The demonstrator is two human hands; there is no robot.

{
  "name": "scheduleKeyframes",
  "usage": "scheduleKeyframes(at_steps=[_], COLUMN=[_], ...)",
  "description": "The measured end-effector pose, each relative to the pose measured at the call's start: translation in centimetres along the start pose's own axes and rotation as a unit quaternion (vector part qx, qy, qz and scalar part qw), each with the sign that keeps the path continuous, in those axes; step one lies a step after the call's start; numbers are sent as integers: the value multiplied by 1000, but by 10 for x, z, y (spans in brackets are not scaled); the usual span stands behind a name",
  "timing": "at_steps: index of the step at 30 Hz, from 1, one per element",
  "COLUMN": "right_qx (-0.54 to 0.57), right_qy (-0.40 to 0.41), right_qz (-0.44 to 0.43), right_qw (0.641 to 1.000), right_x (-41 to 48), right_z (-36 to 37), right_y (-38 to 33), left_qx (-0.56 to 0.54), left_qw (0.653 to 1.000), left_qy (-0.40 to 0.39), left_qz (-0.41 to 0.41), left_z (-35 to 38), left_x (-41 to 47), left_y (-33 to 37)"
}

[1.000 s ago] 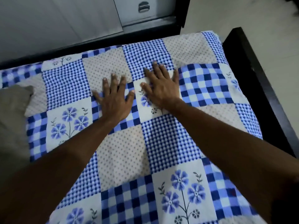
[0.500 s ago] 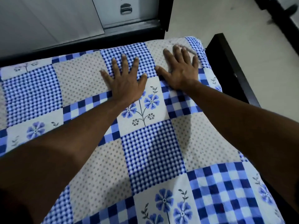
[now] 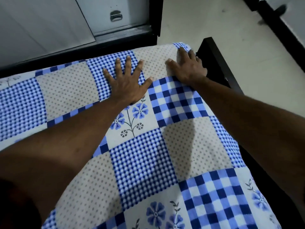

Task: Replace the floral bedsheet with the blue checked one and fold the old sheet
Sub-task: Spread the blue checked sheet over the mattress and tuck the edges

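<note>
**Palms down at the far corner**

Starting left: the sheet (image 3: 143, 154) lies spread over the bed, right up to the far edge. The left hand (image 3: 127, 83) is flat on it, fingers straight and fanned, gripping nothing. It is probably pinning the cloth so it can't creep. Moving right, the right hand (image 3: 188, 66) sits on the far corner, fingers stretched over the cloth, thumb out. It seems to be pressing the corner down over the edge, though I cannot tell whether the tips hook under. The dark frame (image 3: 219, 63) is just beside it. The old floral sheet is out of view.
</note>
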State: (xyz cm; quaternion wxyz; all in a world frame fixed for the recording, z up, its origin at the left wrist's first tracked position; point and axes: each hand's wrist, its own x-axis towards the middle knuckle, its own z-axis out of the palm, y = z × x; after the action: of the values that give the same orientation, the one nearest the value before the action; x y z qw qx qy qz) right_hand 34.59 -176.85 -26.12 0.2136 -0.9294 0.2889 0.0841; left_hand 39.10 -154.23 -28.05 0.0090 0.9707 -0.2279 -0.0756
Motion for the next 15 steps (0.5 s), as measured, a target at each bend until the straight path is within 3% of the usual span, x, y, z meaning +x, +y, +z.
scheduleKeyframes(at_steps=[4,7,9,13,15], right_qx=[-12,-76,-83,11,0], right_qy=[125,61,45,27,67], right_qz=[-80,-109,-73,54,48], right_qw=[989,989,993,998,997], right_x=[-64,-104,-107,-96,-107], right_z=[11,32,35,12,4], right_y=[2,21,47,85,86], left_qx=[1,-13,-46,-71,-68], left_qw=[1000,1000,998,993,993], left_qy=[-7,15,54,81,72], left_qz=[-3,-13,-1,45,57], left_z=[-1,-5,-7,-7,-2], left_x=[0,-9,-24,-71,-98], left_y=[1,6,14,34,44])
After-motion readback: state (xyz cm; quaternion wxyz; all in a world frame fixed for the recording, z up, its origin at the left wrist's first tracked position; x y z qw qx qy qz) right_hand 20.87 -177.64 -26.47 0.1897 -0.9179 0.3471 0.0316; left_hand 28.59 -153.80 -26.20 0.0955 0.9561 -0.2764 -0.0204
